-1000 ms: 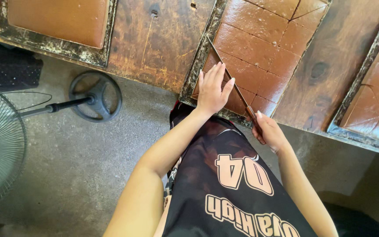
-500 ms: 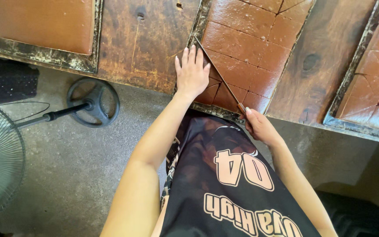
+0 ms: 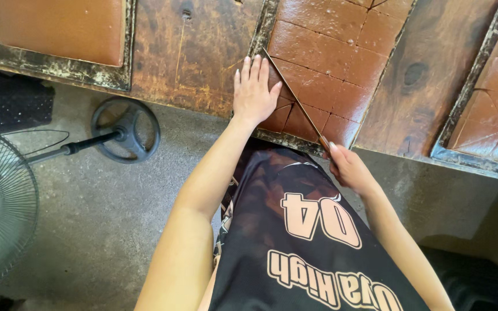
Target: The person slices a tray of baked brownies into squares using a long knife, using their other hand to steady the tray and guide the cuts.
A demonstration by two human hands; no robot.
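A dark metal tray on a worn wooden table holds a brown slab scored into squares and triangles. My left hand lies flat, fingers together, on the tray's near left corner, pressing on the slab beside a long thin knife blade. The blade runs diagonally across the slab from the hand's fingertips toward the tray's near edge. My right hand grips the knife handle just off the table edge, over my dark printed shirt.
A second tray with an uncut brown slab sits at the far left; a third cut tray is at the right. A standing fan with its round base stands on the concrete floor at left.
My left hand slid up and left along the blade over the slab. The view shifted slightly; the knife stays on the same diagonal line.
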